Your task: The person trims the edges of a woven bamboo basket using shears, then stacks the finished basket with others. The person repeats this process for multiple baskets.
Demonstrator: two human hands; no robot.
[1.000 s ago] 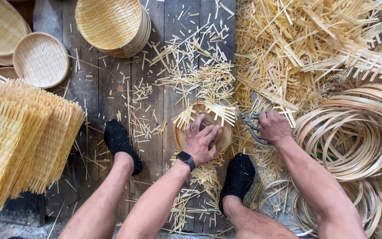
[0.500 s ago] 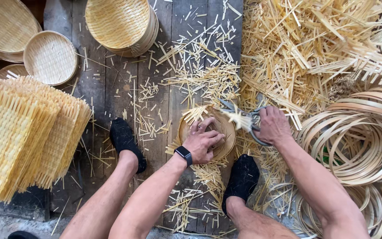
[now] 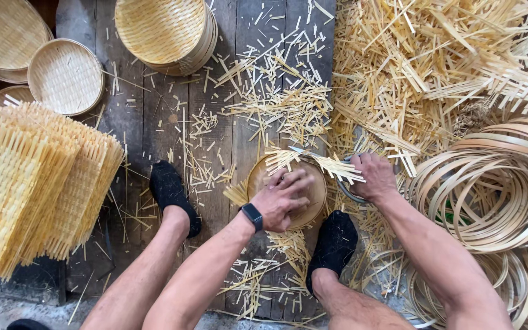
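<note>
Since the earlier frame you've turned the round woven tray point(image 3: 313, 189) between your feet; your left hand point(image 3: 283, 197) presses flat, fingers spread, on it, while your right hand point(image 3: 371, 177) is closed on what look like shears point(image 3: 344, 186), trimming the protruding strips point(image 3: 337, 166). Next, rotate and snip the remaining edge.

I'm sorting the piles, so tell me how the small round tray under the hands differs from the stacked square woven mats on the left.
The round tray is a single framed circle with loose strip ends sticking past its rim; the woven mats are many square, rimless sheets with fringed edges. The left hand presses the tray flat, while the mats lean stacked, untouched. Both are pale woven bamboo.
</note>
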